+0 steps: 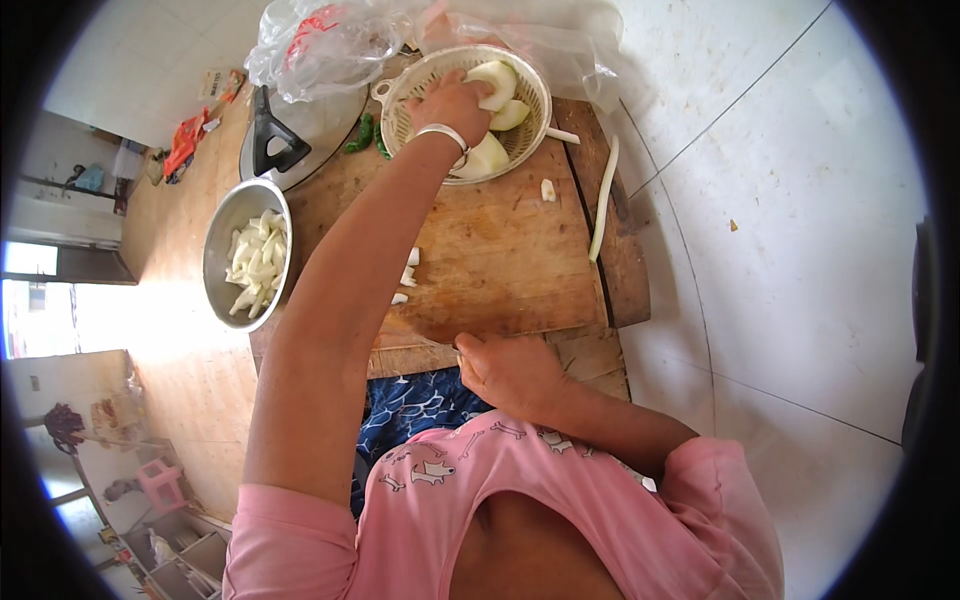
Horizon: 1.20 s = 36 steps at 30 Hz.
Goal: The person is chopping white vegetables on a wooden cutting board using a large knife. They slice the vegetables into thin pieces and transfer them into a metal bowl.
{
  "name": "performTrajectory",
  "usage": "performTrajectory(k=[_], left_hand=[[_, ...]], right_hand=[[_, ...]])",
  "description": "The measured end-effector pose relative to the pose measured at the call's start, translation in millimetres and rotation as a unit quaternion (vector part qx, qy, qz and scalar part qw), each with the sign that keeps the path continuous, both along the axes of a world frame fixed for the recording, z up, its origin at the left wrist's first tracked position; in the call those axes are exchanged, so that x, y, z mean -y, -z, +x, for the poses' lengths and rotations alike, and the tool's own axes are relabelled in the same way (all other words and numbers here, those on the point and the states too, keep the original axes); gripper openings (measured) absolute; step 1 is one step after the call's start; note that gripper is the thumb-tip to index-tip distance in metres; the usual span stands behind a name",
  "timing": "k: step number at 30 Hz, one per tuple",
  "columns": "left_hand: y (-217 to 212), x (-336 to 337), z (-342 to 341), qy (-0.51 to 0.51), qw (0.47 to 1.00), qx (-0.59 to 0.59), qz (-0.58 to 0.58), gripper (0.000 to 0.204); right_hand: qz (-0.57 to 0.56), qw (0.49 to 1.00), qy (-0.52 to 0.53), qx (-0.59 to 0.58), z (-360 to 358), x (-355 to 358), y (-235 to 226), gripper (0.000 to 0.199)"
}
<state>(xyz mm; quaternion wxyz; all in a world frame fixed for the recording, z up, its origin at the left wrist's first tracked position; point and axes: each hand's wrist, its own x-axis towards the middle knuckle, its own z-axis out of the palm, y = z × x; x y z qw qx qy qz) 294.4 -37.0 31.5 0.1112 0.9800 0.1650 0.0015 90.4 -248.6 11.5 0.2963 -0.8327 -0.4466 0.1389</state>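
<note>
While inside the colander (pixel 400 100), left fingers (pixel 470 92) on pale melon pieces (pixel 497 82).

Pale peeled melon chunks (pixel 497 92) in white colander (pixel 400 112)

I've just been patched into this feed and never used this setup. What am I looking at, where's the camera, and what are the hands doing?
There is no machine: it is a person working with bare hands. The one picture comes from a fisheye camera on their head, looking down, so straight edges bend near the rim. The left hand, with a bracelet on the wrist, reaches into a white colander of pale vegetable pieces. The right hand rests at the near edge of the wooden cutting board, closed; what it grips is hidden. A few cut bits lie on the board. Left of it stand a steel bowl of slices and a pot lid; plastic bags lie behind.
</note>
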Motion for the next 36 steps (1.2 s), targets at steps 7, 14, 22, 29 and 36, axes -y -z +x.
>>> performTrajectory(k=[7,14,22,29,36], left_hand=[[-1,2,6,-0.019,1.0,0.006,-0.012,0.034],[4,-8,7,0.017,0.995,0.053,-0.087,0.035],[4,-4,11,0.018,1.0,0.023,-0.008,0.067],[-4,1,4,0.014,0.998,0.068,-0.008,0.057],[-31,-12,-48,0.071,0.968,0.233,0.057,0.055]], right_hand=[[0.019,1.0,0.004,-0.02,5,0,4,0.014],[0.036,0.999,0.002,-0.02,8,0,9,0.013],[0.028,0.998,-0.009,-0.048,9,3,5,0.014],[0.004,0.999,-0.003,-0.038,7,3,-1,0.013],[-0.022,0.999,-0.028,-0.04,9,-4,-8,0.016]])
